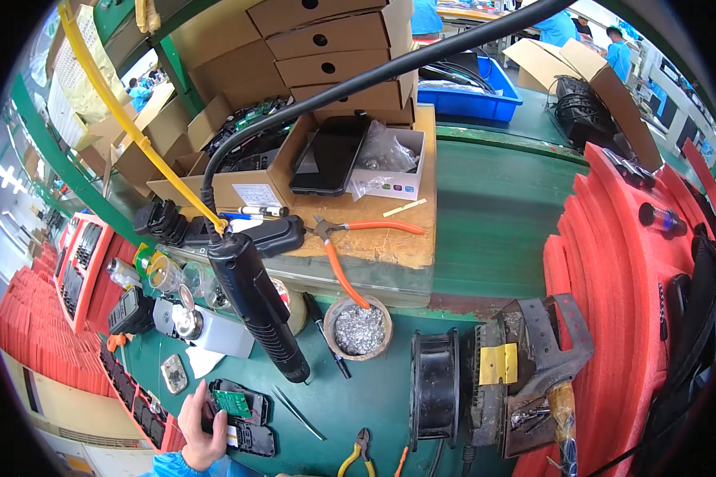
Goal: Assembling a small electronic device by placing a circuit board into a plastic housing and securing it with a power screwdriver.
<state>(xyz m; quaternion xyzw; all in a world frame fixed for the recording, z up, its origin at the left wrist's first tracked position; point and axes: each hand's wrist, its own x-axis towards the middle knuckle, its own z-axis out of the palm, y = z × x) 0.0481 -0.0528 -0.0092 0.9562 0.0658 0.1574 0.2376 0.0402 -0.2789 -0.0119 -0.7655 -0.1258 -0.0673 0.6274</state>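
Note:
My left hand (199,425) is at the lower left, thumb and fingers closed on the left edge of a small black plastic case (256,404). A green circuit board (232,403) lies in its upper part. The lower black part (254,440) sits against it, near my thumb. To the right of the case lies a pair of thin metal tweezers (298,412). A black electric screwdriver (254,302) hangs above from a yellow cord, its tip over the bench. My right hand is not in view.
A bowl of silvery scraps (359,330) stands beside a black marker (326,334). Orange-handled pliers (326,230) lie behind; yellow-handled cutters (362,453) lie in front. Rightward are a black spool (435,385), a metal stand (525,374) and stacked red foam trays (612,318).

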